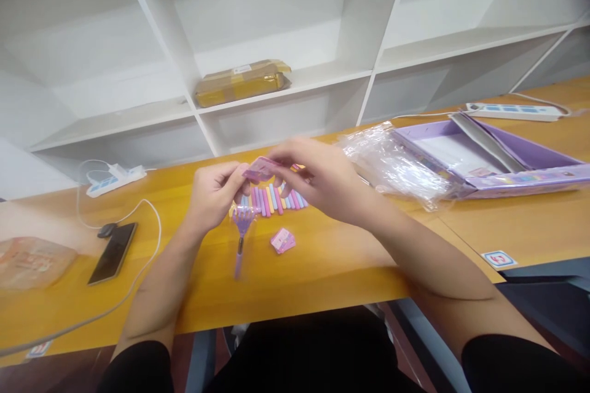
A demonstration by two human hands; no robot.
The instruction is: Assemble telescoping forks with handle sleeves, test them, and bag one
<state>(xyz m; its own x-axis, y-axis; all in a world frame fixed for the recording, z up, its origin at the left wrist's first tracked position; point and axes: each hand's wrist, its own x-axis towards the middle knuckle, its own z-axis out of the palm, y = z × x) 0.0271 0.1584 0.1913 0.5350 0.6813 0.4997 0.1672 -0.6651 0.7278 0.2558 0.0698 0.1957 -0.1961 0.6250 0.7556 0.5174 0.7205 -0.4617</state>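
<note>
Between my two hands, above the table, is a small stack of pink cards. My left hand pinches the cards at their left edge. The fingers of my right hand close on their right side, with the fingertips partly hidden. Below, a row of pastel sticks in pink, yellow, purple and blue lies on the table, partly covered by my hands. A purple hand-shaped back scratcher, its head in clear wrap, lies under my left hand. Nearer to me rests a small loose pile of pink cards.
An open purple box and crumpled clear plastic wrap sit at the right. A phone, a white cable and a power strip lie left. A taped parcel stands on the white shelf behind.
</note>
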